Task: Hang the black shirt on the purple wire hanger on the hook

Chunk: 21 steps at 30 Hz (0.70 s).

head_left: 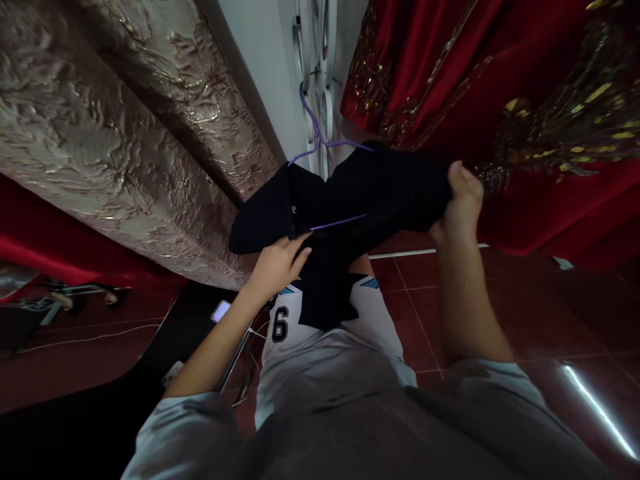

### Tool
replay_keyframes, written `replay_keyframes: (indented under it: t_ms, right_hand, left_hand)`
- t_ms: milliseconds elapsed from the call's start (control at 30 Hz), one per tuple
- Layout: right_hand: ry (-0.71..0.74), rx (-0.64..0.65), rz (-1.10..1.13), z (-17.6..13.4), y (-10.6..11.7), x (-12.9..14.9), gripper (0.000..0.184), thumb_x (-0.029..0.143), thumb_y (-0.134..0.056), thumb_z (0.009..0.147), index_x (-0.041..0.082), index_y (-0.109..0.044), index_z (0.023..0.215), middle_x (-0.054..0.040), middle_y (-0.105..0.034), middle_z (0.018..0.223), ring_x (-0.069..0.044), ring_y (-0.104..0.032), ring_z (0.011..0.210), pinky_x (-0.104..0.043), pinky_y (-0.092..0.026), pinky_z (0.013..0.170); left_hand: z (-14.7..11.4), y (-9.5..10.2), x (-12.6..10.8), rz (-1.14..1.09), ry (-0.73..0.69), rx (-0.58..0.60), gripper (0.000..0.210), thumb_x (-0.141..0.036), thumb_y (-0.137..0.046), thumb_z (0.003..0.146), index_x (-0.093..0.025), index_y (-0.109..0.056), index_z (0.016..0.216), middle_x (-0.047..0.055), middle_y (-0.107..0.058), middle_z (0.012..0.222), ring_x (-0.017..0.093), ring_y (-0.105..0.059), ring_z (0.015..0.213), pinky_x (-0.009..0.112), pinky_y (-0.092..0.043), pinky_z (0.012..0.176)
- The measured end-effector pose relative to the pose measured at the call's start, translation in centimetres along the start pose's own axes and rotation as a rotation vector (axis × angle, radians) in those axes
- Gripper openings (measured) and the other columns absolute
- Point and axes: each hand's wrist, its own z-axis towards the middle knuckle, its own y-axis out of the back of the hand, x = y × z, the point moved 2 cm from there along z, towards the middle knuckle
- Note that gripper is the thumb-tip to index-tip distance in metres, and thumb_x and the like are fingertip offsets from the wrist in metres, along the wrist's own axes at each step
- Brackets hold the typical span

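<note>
A dark navy garment (330, 260) hangs on a purple wire hanger (316, 130) whose hook reaches up to a pale metal frame. The hanger's lower bar shows through the garment's opening. At the near left edge of that opening, my left hand (285, 263) pinches the cloth, thumb apart, close to the end of the bar. Out to the right, my right hand (463, 200) grips the far end of the garment and stretches it sideways. Part of the hanger is covered by the dark cloth.
A beige embossed curtain (165, 127) hangs at left, and a red curtain with gold decoration (520, 133) at right. The pale scrolled metal frame (327, 40) stands between them. Low on the left are a black surface (165, 347) and a lit phone (221, 311) with cables; red floor tiles (415, 313) lie below.
</note>
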Motion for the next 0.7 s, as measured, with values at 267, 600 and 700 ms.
replay_keyframes:
  t_ms: [267,600,700]
  right_hand:
    - [0.133,-0.258,-0.44,-16.4,-2.5,-2.2,0.024,0.044,-0.065,0.091,0.022,-0.058,0.094,-0.0053,-0.063,0.096,-0.019,-0.064,0.09,-0.037,-0.054,0.085]
    - [-0.528,0.487,-0.307,-19.0,-6.8,-7.6,0.055,0.07,-0.055,0.09,0.019,-0.061,0.071,-0.0054,-0.067,0.067,-0.014,-0.056,0.055,-0.028,-0.043,0.054]
    - [-0.566,0.487,-0.261,-19.5,-6.6,-7.6,0.06,0.07,-0.053,0.091,0.019,-0.058,0.06,-0.0057,-0.063,0.06,-0.013,-0.053,0.052,-0.028,-0.041,0.054]
  left_hand:
    - [-0.9,-5.2,-2.9,-0.529,0.178,-0.385,0.017,-0.024,-0.06,0.101,-0.022,-0.076,0.108,0.003,-0.075,0.097,0.016,-0.067,0.084,0.029,-0.053,0.08]
    - [-2.2,-5.2,-5.7,-0.848,0.394,-0.594,0.013,-0.031,-0.065,0.099,-0.022,-0.071,0.104,-0.001,-0.057,0.075,0.01,-0.046,0.059,0.023,-0.039,0.057]
    - [-2.3,-6.4,-5.9,-0.91,0.396,-0.717,0.023,-0.032,-0.067,0.097,-0.027,-0.056,0.117,-0.001,-0.057,0.086,0.011,-0.052,0.067,0.023,-0.044,0.062]
